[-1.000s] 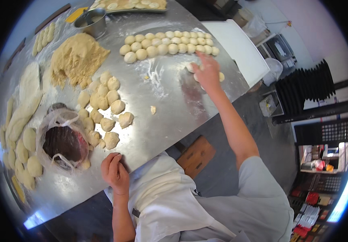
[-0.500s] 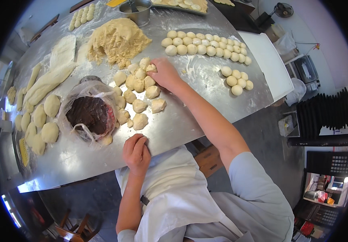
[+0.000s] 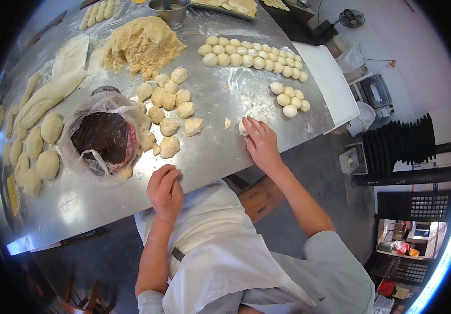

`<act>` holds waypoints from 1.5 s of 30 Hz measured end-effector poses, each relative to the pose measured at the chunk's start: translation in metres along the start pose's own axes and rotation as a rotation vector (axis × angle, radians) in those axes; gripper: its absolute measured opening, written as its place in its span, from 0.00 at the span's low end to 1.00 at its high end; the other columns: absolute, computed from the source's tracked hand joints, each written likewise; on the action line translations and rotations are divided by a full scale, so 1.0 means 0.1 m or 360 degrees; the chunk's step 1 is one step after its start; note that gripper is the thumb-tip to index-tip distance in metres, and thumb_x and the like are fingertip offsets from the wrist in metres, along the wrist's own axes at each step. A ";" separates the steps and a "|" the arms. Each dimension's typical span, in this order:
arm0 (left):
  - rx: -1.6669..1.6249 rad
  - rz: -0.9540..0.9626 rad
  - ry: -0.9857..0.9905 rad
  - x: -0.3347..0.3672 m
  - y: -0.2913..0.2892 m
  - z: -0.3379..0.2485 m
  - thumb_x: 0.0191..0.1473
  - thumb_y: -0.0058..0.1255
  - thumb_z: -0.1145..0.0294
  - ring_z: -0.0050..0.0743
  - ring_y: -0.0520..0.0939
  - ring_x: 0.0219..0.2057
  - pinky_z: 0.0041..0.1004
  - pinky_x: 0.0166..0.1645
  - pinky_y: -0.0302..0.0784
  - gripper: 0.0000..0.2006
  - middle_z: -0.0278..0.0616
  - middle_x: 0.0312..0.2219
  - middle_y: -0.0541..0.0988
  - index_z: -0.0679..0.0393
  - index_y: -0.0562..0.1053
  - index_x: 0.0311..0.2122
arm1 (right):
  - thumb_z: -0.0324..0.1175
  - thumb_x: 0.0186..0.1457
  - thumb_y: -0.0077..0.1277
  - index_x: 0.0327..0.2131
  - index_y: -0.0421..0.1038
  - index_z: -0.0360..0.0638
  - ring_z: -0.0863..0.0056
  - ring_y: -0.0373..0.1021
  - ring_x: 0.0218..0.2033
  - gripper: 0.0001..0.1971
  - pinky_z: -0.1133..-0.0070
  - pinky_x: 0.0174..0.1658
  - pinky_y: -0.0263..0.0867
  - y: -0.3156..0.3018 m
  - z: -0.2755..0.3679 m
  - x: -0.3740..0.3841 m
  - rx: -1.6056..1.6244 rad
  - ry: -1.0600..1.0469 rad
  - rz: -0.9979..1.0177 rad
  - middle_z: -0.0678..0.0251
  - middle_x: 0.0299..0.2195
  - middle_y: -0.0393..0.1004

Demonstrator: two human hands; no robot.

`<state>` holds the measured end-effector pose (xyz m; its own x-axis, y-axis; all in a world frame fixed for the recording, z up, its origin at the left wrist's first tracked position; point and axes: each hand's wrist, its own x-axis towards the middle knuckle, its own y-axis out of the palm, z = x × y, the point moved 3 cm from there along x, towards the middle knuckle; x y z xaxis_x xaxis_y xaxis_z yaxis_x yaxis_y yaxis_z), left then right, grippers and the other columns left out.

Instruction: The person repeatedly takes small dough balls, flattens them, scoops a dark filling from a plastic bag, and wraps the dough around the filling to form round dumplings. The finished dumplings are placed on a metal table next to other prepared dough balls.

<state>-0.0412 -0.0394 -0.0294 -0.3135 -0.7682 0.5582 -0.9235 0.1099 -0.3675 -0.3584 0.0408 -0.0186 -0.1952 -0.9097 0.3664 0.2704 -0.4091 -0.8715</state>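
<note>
My right hand [image 3: 261, 145] rests on the steel table near its front edge, fingers curved over a pale dough piece [image 3: 243, 127] that mostly hides under them. Just left of it lies a dough crumb [image 3: 227, 123]. At the table's front edge my left hand [image 3: 165, 192] is closed, fingers curled in; whatever they may hold is hidden. Beyond and between the hands spreads a cluster of rough yellowish dough lumps [image 3: 169, 127]. Left of these stands a clear plastic bag [image 3: 74, 124] with dark brown paste [image 3: 104, 140] inside.
A large crumbly dough mound [image 3: 143, 46] sits farther back, near a metal pot [image 3: 169, 14]. Rows of smooth dough balls [image 3: 247, 59] and a smaller group [image 3: 289, 99] lie right. Flattened dough ovals [image 3: 47, 165], long dough strips [image 3: 47, 103] and a yellow scraper [image 3: 12, 195] are left.
My right hand has left the lump cluster and come right and nearer, now over a dough piece. A crumb shows beside it. My left hand stays closed at the edge; the view has shifted.
</note>
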 end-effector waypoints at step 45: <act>-0.1613 -0.0660 -0.1396 -0.05 -1.08 0.08 0.71 0.49 0.61 0.32 0.79 0.55 0.34 0.61 0.75 0.22 0.45 0.53 0.79 0.65 0.68 0.62 | 0.33 0.51 0.67 0.55 0.75 0.39 0.57 0.70 0.55 0.27 0.66 0.57 0.69 0.79 2.72 1.47 0.0402 -0.0856 0.0422 0.59 0.57 0.74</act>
<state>0.0618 -0.0531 0.0015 -0.0913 -0.9538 -0.2863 -0.7874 -0.1068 0.6071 -0.1092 -0.1447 0.0550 0.3903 -0.8639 0.3185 0.4705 -0.1102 -0.8755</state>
